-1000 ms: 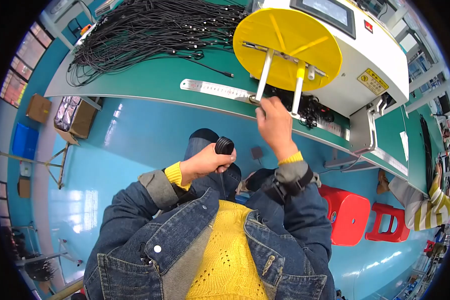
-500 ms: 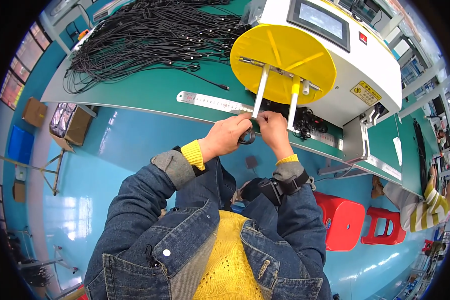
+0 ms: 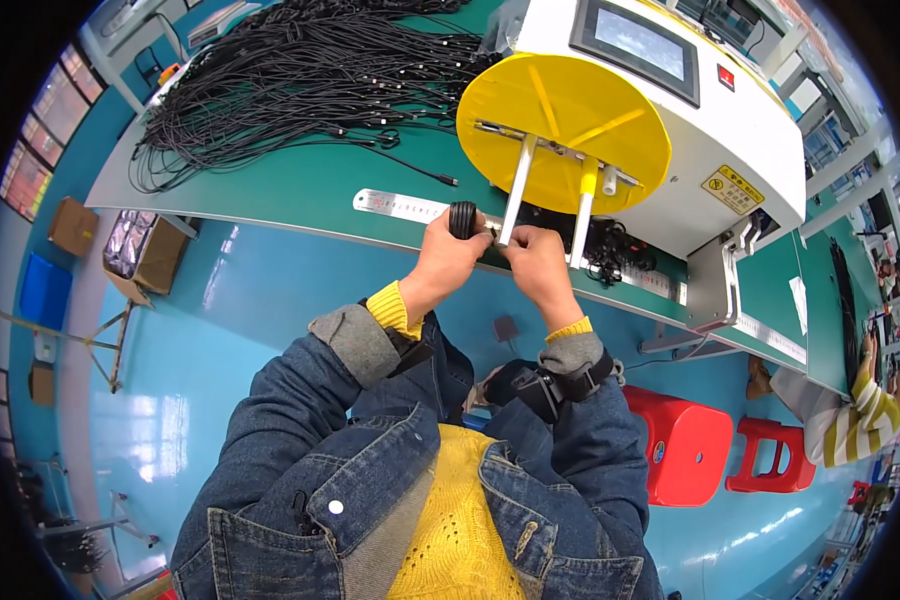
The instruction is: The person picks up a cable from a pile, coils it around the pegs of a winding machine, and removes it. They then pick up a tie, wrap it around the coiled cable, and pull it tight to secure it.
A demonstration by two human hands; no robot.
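Observation:
My left hand (image 3: 444, 254) is closed round a small coil of black cable (image 3: 462, 220), which stands up between the thumb and fingers. Close beside it, the fingertips of my right hand (image 3: 540, 260) are pinched together, nearly meeting those of the left. What they grip is too small to make out. Both hands are at the front edge of the green table (image 3: 260, 205), just below the two rods of a yellow disc (image 3: 610, 95) on a white machine (image 3: 740, 130). A steel ruler (image 3: 400, 204) lies along that edge, partly behind my hands.
A large heap of black cables (image 3: 300, 90) covers the table's far left. Some black ties or cable bits (image 3: 615, 250) lie under the disc. Two red stools (image 3: 685, 450) stand at the right, near another person in a striped sleeve (image 3: 860, 425).
The coil has swung from below my fingers up above my left hand. My left hand has turned and shifted slightly left; the right stays close to it, fingers still pinched.

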